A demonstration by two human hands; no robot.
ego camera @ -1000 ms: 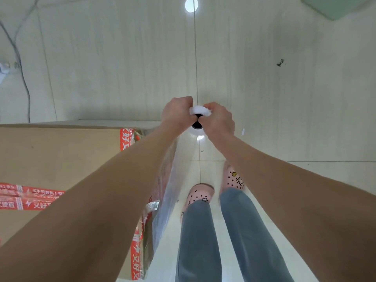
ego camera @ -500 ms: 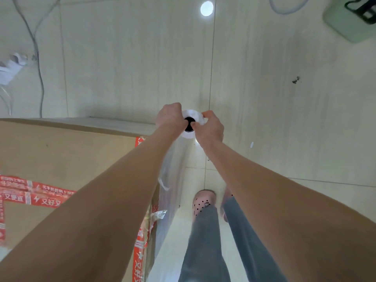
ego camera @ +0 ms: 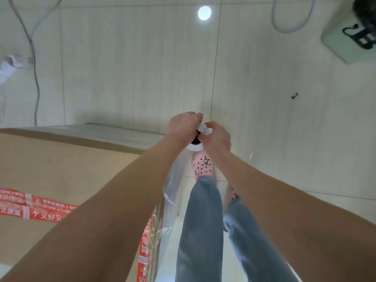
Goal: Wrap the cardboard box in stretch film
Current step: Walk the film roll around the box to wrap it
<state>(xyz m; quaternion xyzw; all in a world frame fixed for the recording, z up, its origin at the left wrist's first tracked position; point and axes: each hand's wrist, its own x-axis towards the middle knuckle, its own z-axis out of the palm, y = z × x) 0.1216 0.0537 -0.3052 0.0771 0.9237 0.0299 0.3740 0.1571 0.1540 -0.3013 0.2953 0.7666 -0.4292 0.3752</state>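
Pale tiled floor (ego camera: 132,68) underfoot, with a bright lamp reflection toward the far side. Found standing on it, at left: large cardboard box (ego camera: 61,169), sealed with red printed tape (ego camera: 36,208). Seen just off the box's far right corner: roll of stretch film (ego camera: 196,147), held upright and viewed end-on, dark core showing. Left hand (ego camera: 184,125) curled round the roll's top rim from the box side. Right hand (ego camera: 217,135) curled round it from the other side, thumb and fingers pinching the rim. Both closed on the roll, close together above the core. Film sheet (ego camera: 175,180) drawn from the roll back along the box's right face, wrinkled and bunched in places, clinging near the taped edge.

Judged as mid-pass, at the corner. Recommended:
- Keep the roll upright and close to the cardboard.
- Pull steadily to flatten the wrinkles before turning the corner.
- Lay the film tight against the corner, without slack.
- Overlap the next band on this one.
- Mind the pink shoes (ego camera: 203,165) directly below the roll, and the grey cable (ego camera: 35,64) toward the floor's far left.

Extent of wrapping on the remaining faces: not visible.
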